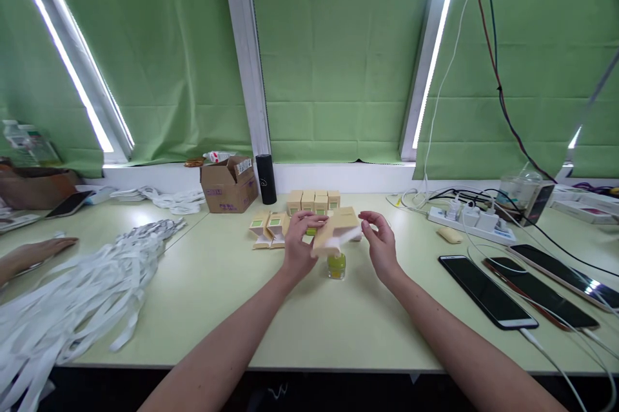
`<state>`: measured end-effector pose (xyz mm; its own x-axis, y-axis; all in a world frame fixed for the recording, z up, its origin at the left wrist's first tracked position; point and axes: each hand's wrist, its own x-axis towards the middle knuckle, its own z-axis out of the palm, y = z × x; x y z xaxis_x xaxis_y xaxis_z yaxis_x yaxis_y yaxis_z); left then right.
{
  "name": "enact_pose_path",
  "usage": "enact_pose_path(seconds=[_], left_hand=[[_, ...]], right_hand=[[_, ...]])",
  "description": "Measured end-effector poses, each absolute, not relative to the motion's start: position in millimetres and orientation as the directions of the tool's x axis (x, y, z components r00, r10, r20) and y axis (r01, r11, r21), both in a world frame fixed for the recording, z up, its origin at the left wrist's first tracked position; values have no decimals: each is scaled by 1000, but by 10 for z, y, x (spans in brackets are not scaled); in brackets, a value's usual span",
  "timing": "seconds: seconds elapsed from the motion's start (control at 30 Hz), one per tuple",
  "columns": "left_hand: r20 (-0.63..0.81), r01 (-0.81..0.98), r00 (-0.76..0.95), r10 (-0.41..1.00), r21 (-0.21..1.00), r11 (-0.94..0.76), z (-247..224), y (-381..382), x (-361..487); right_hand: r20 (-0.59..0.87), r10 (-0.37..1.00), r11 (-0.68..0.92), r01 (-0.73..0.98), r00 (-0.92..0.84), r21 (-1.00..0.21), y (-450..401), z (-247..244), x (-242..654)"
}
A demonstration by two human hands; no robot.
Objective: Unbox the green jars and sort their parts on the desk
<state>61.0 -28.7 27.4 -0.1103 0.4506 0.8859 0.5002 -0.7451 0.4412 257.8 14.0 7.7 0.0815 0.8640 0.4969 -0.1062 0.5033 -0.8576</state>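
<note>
Bare forearms [236,334], mine, are spanning the front of the table [367,334]. Left hand [300,247] is gripping the carton [344,217] by its left side, thumb on the near side, fingers over the far edge. Right hand [381,247] is hovering at the carton's right edge, thumb and fingers curled near one another; whether they are touching the card I cannot tell. Carton is hanging between both hands, above a green jar [336,268] that is standing on the table, apparently upright, its upper part hidden. Risks, as I am judging them: a hard squeeze from the left could be creasing thin card; a low sweep of the carton could be tipping the jar; a stray left knuckle could be shoving the windowed boxes [268,229] sitting just beside that hand. Back boxes [313,200] are standing in a row beyond, probably safer. Blur is softening the carton's outline, but its long axis seems to be slanting from near-left to far-right, white inner face turning toward me and the right hand. Which end is the top, I cannot tell.
</note>
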Motion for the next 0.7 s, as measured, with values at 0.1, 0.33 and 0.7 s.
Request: enact_pose_path(seconds=[0.1,0.33,0.7], left_hand=[[975,652,36,218,142,-745,297,-336,597],[969,807,225,106,-125,-577,307,-365,526],[835,767,-224,502,469,-438,669,-349,390]], right_hand=[[458,883,466,-77,98,-882,197,17,2572],[416,906,421,-64,72,-905,244,-43,2541],[438,897,442,-59,66,-895,246,-58,2524]])
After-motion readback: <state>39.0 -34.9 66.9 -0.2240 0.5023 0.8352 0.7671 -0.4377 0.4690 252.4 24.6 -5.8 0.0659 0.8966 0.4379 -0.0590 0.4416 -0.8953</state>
